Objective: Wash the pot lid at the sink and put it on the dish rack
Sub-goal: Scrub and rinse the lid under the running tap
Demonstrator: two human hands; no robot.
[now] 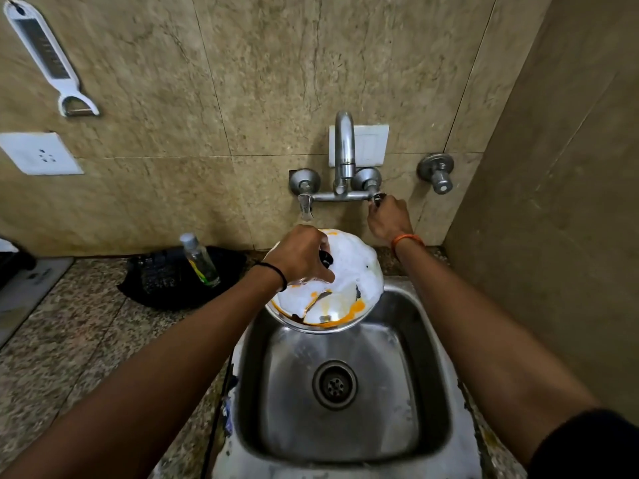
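The round metal pot lid (345, 281) is covered in white foam, with orange and brown stains near its front rim. My left hand (299, 255) grips its black knob and holds it above the back edge of the steel sink (425, 340), under the tap spout (345, 146). My right hand (387, 216) is closed on the right tap handle at the wall. No water stream is visible. No dish rack is in view.
A black mesh item (162, 278) with a small clear bottle (200, 259) lies on the granite counter left of the sink. A white peeler (45, 57) and a wall socket (41, 153) are at upper left. A side wall stands close on the right.
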